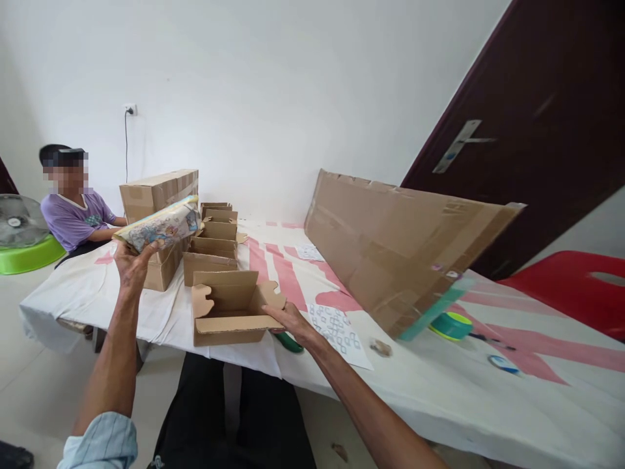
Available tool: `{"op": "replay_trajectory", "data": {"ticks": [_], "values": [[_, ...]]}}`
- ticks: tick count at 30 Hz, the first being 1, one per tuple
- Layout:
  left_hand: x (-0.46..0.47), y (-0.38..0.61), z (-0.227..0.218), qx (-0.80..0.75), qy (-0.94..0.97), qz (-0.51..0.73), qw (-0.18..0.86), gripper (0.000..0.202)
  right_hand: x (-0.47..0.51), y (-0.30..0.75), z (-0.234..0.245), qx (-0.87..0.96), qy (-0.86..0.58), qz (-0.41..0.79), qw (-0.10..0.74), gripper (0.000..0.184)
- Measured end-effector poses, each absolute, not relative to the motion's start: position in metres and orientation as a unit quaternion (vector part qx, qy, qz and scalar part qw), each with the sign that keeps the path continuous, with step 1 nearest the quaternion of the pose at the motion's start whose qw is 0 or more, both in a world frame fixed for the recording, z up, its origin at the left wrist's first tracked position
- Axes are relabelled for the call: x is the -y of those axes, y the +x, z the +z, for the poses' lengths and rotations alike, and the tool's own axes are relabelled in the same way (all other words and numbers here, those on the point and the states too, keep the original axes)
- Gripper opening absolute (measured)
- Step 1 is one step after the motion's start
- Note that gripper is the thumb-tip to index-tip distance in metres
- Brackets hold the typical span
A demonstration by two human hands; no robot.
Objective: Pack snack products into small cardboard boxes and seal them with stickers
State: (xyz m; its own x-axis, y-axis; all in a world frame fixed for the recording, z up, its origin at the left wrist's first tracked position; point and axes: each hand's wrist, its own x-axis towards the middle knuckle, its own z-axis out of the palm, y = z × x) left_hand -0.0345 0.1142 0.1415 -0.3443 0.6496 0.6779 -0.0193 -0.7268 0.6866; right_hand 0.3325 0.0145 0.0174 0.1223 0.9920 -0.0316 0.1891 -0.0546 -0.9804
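My left hand is raised at the left, closed around the lower side of a long soft packet with a printed white, yellow and blue wrapper. The packet is tilted and held above the table, left of an open cardboard box. That box stands at the table's front edge with its end flaps up, and no contents show inside. My right hand grips its right end, thumb on top near the flap; some fingers are hidden. A dark green object, partly covered, lies beneath this hand.
Several open boxes stand in a row behind, beside tall taped cartons. A large carton leans at right, near a green tape roll and a printed sheet. A person sits at the far left.
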Motion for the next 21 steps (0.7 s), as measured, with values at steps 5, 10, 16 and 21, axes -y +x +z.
{"op": "replay_trajectory", "data": {"ticks": [5, 10, 16, 21], "values": [[-0.113, -0.033, 0.137, -0.349, 0.576, 0.705, 0.222, 0.05, -0.003, 0.331, 0.02, 0.522, -0.59, 0.402, 0.467, 0.036], [-0.128, -0.029, 0.12, -0.353, 0.558, 0.71, 0.244, 0.053, 0.02, 0.33, 0.027, 0.536, -0.605, 0.382, 0.448, 0.035], [-0.154, -0.017, 0.063, -0.412, 0.553, 0.645, 0.329, 0.054, 0.042, 0.329, 0.026, 0.54, -0.626, 0.383, 0.413, 0.039], [-0.164, 0.002, 0.028, -0.412, 0.574, 0.587, 0.395, 0.049, 0.049, 0.332, 0.019, 0.519, -0.64, 0.389, 0.411, 0.043]]}}
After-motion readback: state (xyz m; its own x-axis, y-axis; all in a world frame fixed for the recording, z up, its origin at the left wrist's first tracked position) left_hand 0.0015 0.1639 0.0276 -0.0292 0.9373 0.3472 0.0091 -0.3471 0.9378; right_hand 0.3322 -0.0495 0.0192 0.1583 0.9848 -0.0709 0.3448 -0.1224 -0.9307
